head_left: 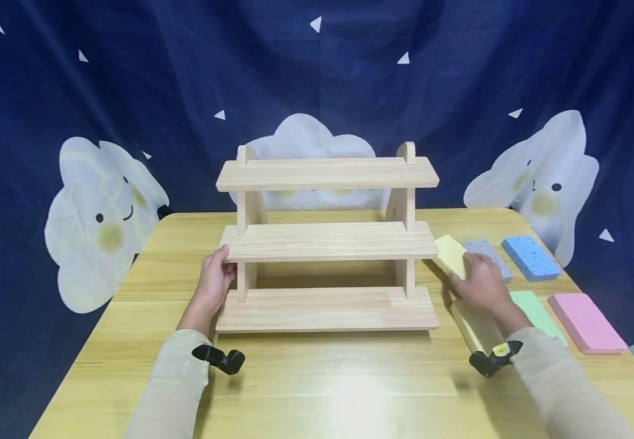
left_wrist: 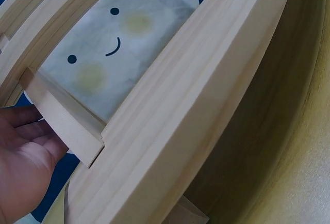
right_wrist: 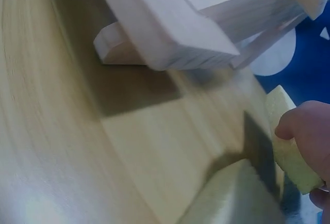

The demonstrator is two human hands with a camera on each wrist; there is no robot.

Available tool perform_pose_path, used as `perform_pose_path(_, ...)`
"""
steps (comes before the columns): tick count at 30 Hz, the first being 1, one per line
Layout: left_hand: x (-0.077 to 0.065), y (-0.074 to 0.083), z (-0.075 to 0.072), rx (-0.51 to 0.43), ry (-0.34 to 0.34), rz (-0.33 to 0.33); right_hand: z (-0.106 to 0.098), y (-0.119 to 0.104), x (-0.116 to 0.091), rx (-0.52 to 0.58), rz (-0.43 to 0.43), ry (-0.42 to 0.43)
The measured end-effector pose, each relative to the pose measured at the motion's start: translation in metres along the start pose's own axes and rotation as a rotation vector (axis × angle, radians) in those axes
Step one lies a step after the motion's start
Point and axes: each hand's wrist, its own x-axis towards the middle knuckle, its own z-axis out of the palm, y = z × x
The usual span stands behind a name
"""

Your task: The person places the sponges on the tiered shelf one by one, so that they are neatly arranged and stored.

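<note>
A three-tier wooden display shelf (head_left: 327,241) stands in the middle of the table. At its left side my left hand (head_left: 215,280) grips the shelf around the end of the middle board, thumb up at the edge. In the left wrist view the fingers (left_wrist: 36,131) reach behind the side support. On the other side, my right hand (head_left: 481,280) pinches a pale yellow sponge (head_left: 450,255), held tilted above the table near the middle board's right end. Another pale yellow sponge (head_left: 476,323) lies under my right wrist, partly covered by it.
Right of the display shelf lie a speckled grey sponge (head_left: 492,259), a blue sponge (head_left: 531,258), a green sponge (head_left: 536,314) and a pink sponge (head_left: 587,323). A dark blue curtain (head_left: 317,79) with clouds hangs behind the wooden table (head_left: 317,378).
</note>
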Motion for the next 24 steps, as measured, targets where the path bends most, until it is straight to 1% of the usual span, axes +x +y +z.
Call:
perform_pose_path(5,0.000,0.000,-0.002,0.011,-0.008,-0.004,-0.016,-0.002,-0.002,-0.023,-0.065,0.045)
perform_pose_path(11,0.000,0.000,-0.003,0.030,-0.027,-0.002,-0.037,-0.006,-0.005,-0.029,-0.104,0.092)
perform_pose_path(18,0.000,0.001,-0.005,0.046,-0.039,0.003,-0.062,-0.014,-0.011,-0.038,-0.159,0.117)
perform_pose_path(24,0.000,0.001,-0.005,0.051,-0.060,0.020,-0.080,-0.020,-0.018,-0.067,-0.239,0.180)
